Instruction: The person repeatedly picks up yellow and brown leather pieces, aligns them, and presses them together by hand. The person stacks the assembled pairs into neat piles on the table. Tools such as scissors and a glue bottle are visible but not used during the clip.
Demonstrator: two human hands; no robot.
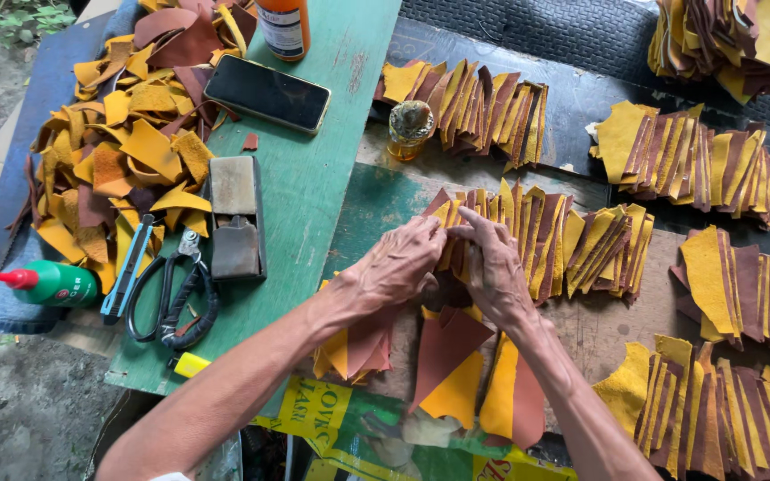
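My left hand (396, 265) and my right hand (492, 267) meet at the near end of a fanned row of yellow and brown leather pieces (545, 236). The fingertips of both pinch the pieces at the row's left edge. Below my wrists lie loose leather pieces (446, 365), yellow on one face and brown on the other.
More fanned rows lie at the back (474, 107), right (688, 160) and near right (715, 410). A scrap heap (126, 151), black phone (266, 93), sharpening stone block (235, 218), scissors (171, 298), blue knife (128, 267), green glue bottle (46, 283), small jar (409, 129) and orange bottle (282, 27) sit left.
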